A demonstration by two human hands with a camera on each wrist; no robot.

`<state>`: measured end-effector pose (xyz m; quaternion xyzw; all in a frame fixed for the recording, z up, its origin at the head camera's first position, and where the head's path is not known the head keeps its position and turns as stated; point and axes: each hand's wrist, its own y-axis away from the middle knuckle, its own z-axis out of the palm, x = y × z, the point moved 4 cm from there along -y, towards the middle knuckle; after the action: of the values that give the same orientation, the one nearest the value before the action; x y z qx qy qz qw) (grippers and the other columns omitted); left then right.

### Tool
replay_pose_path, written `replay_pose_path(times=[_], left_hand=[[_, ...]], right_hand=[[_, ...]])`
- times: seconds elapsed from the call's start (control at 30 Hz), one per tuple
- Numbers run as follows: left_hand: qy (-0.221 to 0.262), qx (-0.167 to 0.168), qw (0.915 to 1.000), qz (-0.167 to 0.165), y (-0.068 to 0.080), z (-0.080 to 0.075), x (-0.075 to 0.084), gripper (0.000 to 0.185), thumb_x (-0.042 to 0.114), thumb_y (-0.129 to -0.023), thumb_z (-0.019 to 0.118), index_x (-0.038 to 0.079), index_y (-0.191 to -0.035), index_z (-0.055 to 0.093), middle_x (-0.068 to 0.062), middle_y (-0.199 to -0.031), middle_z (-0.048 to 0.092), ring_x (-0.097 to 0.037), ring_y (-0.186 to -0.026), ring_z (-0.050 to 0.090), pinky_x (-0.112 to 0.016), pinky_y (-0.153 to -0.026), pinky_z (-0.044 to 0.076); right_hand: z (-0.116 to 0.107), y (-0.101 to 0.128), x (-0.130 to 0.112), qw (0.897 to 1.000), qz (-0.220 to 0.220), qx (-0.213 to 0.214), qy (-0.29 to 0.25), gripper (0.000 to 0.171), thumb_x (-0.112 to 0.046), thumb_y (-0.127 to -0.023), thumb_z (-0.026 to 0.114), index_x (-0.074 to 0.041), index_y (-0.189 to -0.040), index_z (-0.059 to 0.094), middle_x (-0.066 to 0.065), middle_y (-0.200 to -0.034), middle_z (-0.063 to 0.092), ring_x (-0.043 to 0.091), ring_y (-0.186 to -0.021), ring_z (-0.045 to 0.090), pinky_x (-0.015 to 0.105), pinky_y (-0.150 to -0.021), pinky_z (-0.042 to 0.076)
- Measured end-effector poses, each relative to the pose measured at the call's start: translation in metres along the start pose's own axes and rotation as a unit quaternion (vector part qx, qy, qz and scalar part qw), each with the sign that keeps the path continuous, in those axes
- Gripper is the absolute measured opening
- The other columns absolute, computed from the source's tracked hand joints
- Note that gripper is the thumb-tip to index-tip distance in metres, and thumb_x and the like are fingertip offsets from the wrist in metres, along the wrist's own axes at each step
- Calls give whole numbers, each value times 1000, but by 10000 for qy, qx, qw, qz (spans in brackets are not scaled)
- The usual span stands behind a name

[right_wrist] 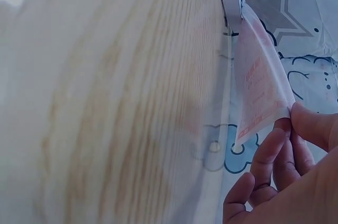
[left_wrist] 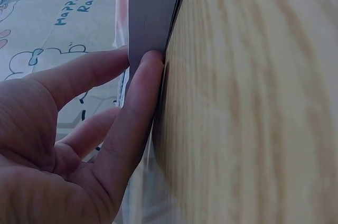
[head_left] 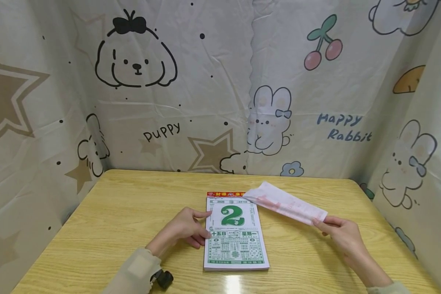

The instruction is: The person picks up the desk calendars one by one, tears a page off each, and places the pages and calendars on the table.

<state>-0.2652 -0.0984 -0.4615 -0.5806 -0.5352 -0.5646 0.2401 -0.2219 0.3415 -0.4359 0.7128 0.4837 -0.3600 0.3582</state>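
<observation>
A thick tear-off calendar (head_left: 236, 239) lies flat on the table, its top page showing a big green 2 under a red header strip (head_left: 224, 194). At its left edge, my left hand (head_left: 191, 226) presses with fairly straight fingertips (left_wrist: 150, 61) against the side of the page block. My right hand (head_left: 339, 234) pinches the lower end of a thin sheet (head_left: 288, 205) between thumb and fingers, right of the calendar. Pink print shows through this sheet (right_wrist: 261, 86). Its far end meets the calendar's upper right corner; whether it is still attached there I cannot tell.
The wood-grain table (head_left: 132, 204) has its back edge against a printed cloth curtain (head_left: 213, 102), which also hangs at both sides. A small black device (head_left: 164, 279) sits at the left wrist.
</observation>
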Motion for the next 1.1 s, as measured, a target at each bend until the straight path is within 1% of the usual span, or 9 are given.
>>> replay_pose_path(times=[0.23,0.33,0.5,0.57,0.6,0.7,0.8,0.93,1.1], left_hand=[[-16,11,10000,-22,0,0,0,77,-1,-79,90,7,-149,60,-17,-76,74,-25,-58,72,-40,-55,66],[-37,11,10000,-27,0,1,1,77,-1,-80,90,8,-150,60,-16,-76,74,-25,-59,73,-40,-55,66],[2,-48,10000,-26,0,1,2,76,0,-81,89,8,-150,59,-17,-77,75,-25,-59,73,-40,-55,66],[37,-85,10000,-16,0,2,2,76,0,-81,89,8,-150,59,-17,-77,75,-25,-58,73,-40,-55,66],[41,-96,9999,-11,0,2,2,76,0,-81,89,8,-150,59,-18,-77,75,-25,-58,73,-40,-55,66],[55,-114,9999,-15,0,2,2,76,0,-81,89,8,-150,59,-18,-77,75,-24,-58,72,-39,-54,65],[70,-112,9999,-50,0,2,2,76,-1,-81,89,8,-151,58,-18,-77,75,-23,-56,72,-38,-53,65],[92,-115,9999,-71,1,2,1,76,0,-81,89,8,-150,59,-18,-77,75,-23,-56,72,-38,-53,65],[87,-123,9999,-56,1,2,1,75,0,-82,89,8,-150,59,-18,-77,75,-23,-56,72,-38,-54,65]], right_hand=[[-2,-2,2,9999,63,-92,-80,50,-39,-93,83,3,-120,74,-7,-98,67,13,-86,59,27,-70,49],[-3,-3,3,9994,159,-205,-224,52,-37,-95,82,5,-123,72,-9,-99,67,12,-85,61,27,-71,52],[-4,-6,7,9925,459,-615,-953,69,-30,-99,78,17,-142,51,-6,-99,66,9,-79,60,23,-67,52],[-4,-6,9,9904,514,-672,-1090,73,-28,-100,77,19,-145,45,-5,-101,64,8,-79,60,22,-66,52],[-4,-6,9,9909,509,-639,-1067,72,-29,-100,77,19,-144,46,-5,-103,64,8,-79,60,22,-67,52],[-6,-5,8,9959,389,-380,-728,62,-33,-98,79,13,-135,59,-5,-102,65,9,-82,62,24,-70,54],[-6,-2,6,9990,209,-60,-381,54,-36,-94,83,7,-124,70,-7,-96,67,9,-83,61,25,-70,52],[-5,0,5,9997,61,162,-187,57,-37,-92,85,7,-126,70,-9,-91,70,9,-82,61,24,-69,47],[-7,-3,8,9998,70,113,-147,60,-39,-93,83,8,-128,69,-8,-96,68,10,-83,61,26,-69,51]])
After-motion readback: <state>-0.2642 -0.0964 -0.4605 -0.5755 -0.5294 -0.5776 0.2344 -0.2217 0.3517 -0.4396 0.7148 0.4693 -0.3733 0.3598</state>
